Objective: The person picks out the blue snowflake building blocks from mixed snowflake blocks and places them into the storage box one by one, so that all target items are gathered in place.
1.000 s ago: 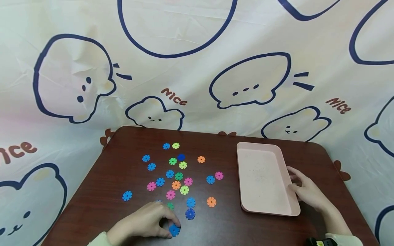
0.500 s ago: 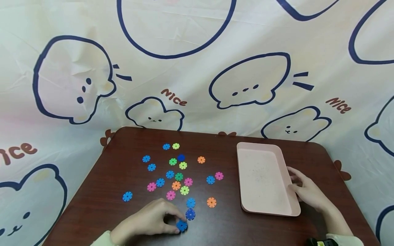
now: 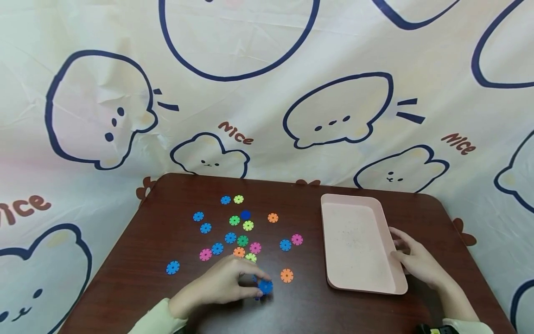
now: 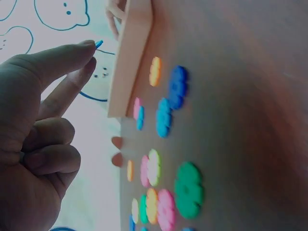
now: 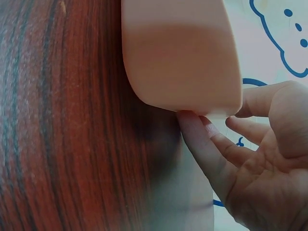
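My left hand (image 3: 225, 280) pinches a blue notched plastic disc (image 3: 265, 286) between thumb and index finger, above the table. In the left wrist view only the thin edge of that blue disc (image 4: 99, 44) shows at the fingertips. Below it, a dark blue disc (image 4: 178, 87) and a lighter blue disc (image 4: 163, 118) lie touching; the head view mostly hides them behind the hand. A shallow pale pink tray (image 3: 354, 243) is at the right, with only small specks visible inside. At its right wall, my right hand (image 5: 262, 149) grips the tray's edge with thumb and fingers.
Several loose discs lie scattered left of the tray, among them an orange disc (image 3: 286, 275), a pink disc (image 3: 297, 239) and a far-left blue disc (image 3: 173, 267). A patterned cloth (image 3: 267, 106) hangs behind the brown table (image 3: 308, 311).
My left hand has moved right and slightly away from me with the blue disc, rising from the table and passing over other discs. My right hand and the tray stay put.
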Motion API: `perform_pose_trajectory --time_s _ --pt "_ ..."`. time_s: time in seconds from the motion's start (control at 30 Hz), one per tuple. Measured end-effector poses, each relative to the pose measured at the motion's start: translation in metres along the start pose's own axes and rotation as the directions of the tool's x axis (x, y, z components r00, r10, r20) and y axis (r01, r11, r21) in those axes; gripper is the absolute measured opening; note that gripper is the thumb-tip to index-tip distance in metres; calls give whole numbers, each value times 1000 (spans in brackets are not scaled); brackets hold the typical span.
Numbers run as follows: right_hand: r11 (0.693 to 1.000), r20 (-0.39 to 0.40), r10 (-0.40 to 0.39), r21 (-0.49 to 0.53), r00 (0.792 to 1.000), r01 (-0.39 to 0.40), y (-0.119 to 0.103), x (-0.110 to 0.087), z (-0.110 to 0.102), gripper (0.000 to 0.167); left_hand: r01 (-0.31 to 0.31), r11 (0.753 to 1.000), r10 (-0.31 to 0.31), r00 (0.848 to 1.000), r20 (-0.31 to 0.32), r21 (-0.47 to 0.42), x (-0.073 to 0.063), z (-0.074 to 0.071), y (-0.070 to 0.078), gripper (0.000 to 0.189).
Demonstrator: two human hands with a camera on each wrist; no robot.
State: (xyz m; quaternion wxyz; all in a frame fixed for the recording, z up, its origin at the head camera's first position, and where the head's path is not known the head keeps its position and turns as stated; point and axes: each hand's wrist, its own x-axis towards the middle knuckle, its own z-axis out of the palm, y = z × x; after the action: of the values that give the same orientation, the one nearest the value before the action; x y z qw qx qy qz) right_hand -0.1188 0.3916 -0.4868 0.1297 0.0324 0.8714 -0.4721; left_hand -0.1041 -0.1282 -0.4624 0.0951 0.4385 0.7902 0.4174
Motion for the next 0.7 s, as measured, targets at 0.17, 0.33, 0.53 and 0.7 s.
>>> perform_pose_trajectory --time_s 0.17,0.33,0.53,0.7 --pt "1000 1 10 0 1000 -10 1 0 -1 68 34 999 -35 999 -32 -20 23 1 4 30" --pt "1000 4 22 4 1000 -22 1 2 0 69 81 996 -84 993 -86 -38 43 3 5 29" --pt "1000 4 16 6 1000 -16 2 2 -1 69 148 984 -162 975 -149 -102 68 3 5 30" --pt "1000 7 8 11 1000 -8 2 1 -1 69 166 977 -189 964 -189 -131 90 6 1 30"
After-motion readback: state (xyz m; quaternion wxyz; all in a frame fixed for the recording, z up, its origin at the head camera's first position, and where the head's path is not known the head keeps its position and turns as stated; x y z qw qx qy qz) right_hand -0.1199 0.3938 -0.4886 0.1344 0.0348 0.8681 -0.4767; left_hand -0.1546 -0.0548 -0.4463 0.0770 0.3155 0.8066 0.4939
